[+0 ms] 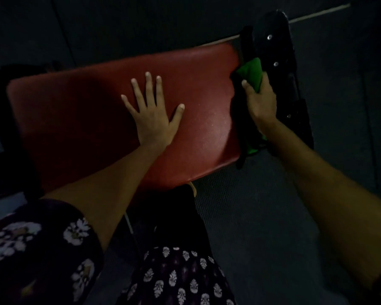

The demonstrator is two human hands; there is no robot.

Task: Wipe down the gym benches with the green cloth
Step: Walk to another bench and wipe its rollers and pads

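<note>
Green cloth [251, 72]: bunched in the right hand [261, 104], at the right end of the red bench pad [79, 111], in the gap where the pad meets a black padded section [279, 62] with metal studs. A second patch of green shows lower down, below the wrist, so the cloth probably hangs or wraps through the hand; light is poor and the fold cannot be made out.

Right hand: fingers curled round the cloth, thumb on the near-left side, knuckles toward the black section. Judged to be working the seam and pad edge, where dirt would collect.

Left hand [151, 115]: flat on the red pad near its middle, fingers straight and spread, palm down, holding nothing. Likely a brace, steadying the body and the bench while the other hand rubs.

Red pad: the worktop surface here; faint specks near its right end. How much has been wiped cannot be told.

Surroundings: dark floor [262, 216] beneath and to the right; a pale line on the floor at far right; the person's dark floral-print clothing [180, 278] in the near foreground.
</note>
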